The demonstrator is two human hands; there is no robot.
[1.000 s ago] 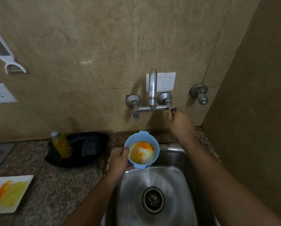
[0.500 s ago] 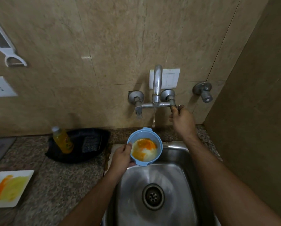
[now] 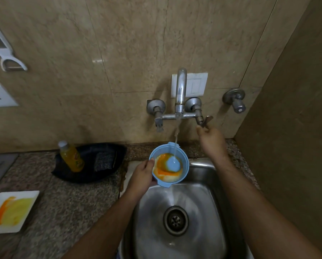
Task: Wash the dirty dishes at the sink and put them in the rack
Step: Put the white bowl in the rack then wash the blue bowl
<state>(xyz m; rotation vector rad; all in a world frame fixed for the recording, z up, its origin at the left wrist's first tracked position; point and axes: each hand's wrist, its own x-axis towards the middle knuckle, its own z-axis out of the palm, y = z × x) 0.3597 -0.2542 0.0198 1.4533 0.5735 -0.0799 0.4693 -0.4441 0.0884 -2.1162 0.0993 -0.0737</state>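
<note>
Nearest you lies the steel sink, its round drain low in the basin with water running toward it. On the worktop to your left sits a white square plate smeared orange and yellow. Your left hand has its grip closed on the rim of the blue bowl, thumb over the edge, fingers curled beneath, holding it above the back edge of the sink. The bowl is tilted a little toward you and coated inside with orange and pale residue; a stream from the tap spout lands in it and has washed a clean blue patch. Beyond, on the worktop against the wall, a black tray carries a yellow bottle and a dark scrub pad. Your right hand reaches to the right tap lever, fingertips curled at its end; whether they pinch it or only touch it you cannot tell from here. A white peeler hangs on the wall, far left
</note>
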